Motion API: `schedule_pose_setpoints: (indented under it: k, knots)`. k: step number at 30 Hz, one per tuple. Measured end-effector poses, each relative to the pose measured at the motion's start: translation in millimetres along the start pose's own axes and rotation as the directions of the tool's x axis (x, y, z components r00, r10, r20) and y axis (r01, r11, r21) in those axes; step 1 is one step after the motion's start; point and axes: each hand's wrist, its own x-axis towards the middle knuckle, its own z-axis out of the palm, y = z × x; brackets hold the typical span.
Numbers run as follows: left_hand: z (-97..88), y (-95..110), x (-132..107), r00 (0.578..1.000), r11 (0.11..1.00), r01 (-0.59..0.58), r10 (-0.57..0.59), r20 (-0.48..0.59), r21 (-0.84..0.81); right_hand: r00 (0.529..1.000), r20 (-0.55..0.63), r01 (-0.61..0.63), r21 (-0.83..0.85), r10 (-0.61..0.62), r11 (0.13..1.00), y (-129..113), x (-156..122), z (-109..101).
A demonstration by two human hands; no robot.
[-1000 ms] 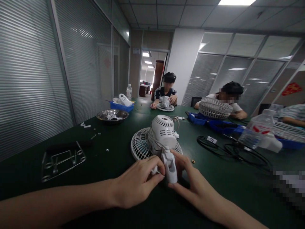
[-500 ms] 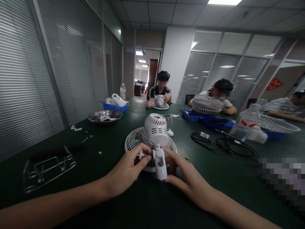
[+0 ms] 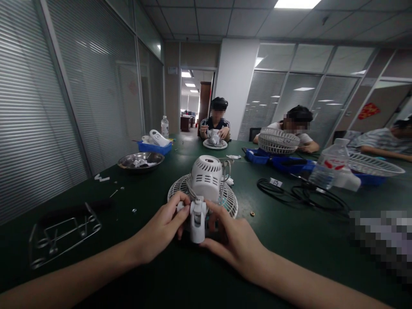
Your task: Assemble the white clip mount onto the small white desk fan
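Note:
A white fan motor housing (image 3: 206, 176) with slotted vents rests on a round wire-like fan grille (image 3: 177, 187) in front of me. From its near side sticks out a white neck joint (image 3: 197, 227), roughly upright in the picture. My right hand (image 3: 230, 234) grips this joint, index finger at its top and thumb at its lower end. The thumb and index finger of my left hand (image 3: 169, 219) pinch a small white knob (image 3: 181, 207) against the joint's left side. A pale cord loops beside the housing.
Left lie a bent wire stand (image 3: 66, 234), a small nut (image 3: 134, 210) and a metal bowl (image 3: 140, 162) of parts. Right are a brass-coloured nut (image 3: 252, 213), black cables (image 3: 280, 191) and a plastic bottle (image 3: 330, 165). Co-workers sit across the table beside blue trays (image 3: 257, 156).
The neck joint has swung left, with both my hands following. The knob, earlier slightly apart from the joint, is now against its side. A co-worker opposite has raised one hand.

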Motion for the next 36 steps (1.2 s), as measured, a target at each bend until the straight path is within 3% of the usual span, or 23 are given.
schedule_pose_setpoints:
  k: [6, 11, 14, 16, 18, 21, 26, 31, 36]
  knots:
    - [3.4, 5.2, -5.4, 0.999, 0.999, 0.026, -0.025, -0.027, 0.029, 1.0, -0.018, -0.011, -0.005, 0.011, 1.0, -4.0, 2.4, 5.9]
    - [-5.6, -3.6, 5.5, 0.976, 0.979, 0.051, -0.008, -0.219, 0.196, 0.993, 0.059, 0.102, 0.015, -0.102, 0.995, -23.8, 19.1, 5.0]
    - [-16.9, -3.9, 12.2, 0.965, 0.961, 0.061, 0.012, -0.261, 0.27, 0.982, 0.07, 0.176, 0.029, -0.177, 0.984, -28.0, 30.1, -6.0]
    - [-22.6, -0.3, 14.0, 0.961, 0.954, 0.088, -0.005, -0.277, 0.288, 0.961, 0.018, 0.278, -0.092, -0.277, 0.956, -16.1, 34.7, -16.7]
    - [-26.6, 3.6, 14.8, 0.952, 0.941, 0.132, -0.032, -0.306, 0.31, 0.913, 0.001, 0.387, -0.321, -0.409, 0.864, 8.3, 36.6, -30.1]
    - [-32.8, 4.6, 16.5, 0.94, 0.923, 0.154, -0.028, -0.34, 0.351, 0.943, -0.029, 0.286, -0.445, -0.333, 0.849, 55.3, 38.9, -55.3]
    - [-46.5, -6.9, 24.7, 0.943, 0.946, 0.06, 0.052, -0.33, 0.32, 0.989, -0.1, 0.039, -0.528, -0.108, 0.848, 118.4, 63.3, -86.3]
    - [-49.3, -14.9, 31.0, 0.934, 0.935, 0.003, 0.124, -0.335, 0.354, 0.997, 0.056, -0.025, -0.446, 0.056, 0.894, 156.0, 97.0, -77.8]
    - [-45.2, -12.3, 28.5, 0.923, 0.903, -0.065, 0.215, -0.319, 0.424, 0.965, 0.182, -0.108, -0.383, 0.19, 0.917, 173.2, 103.7, -68.4]
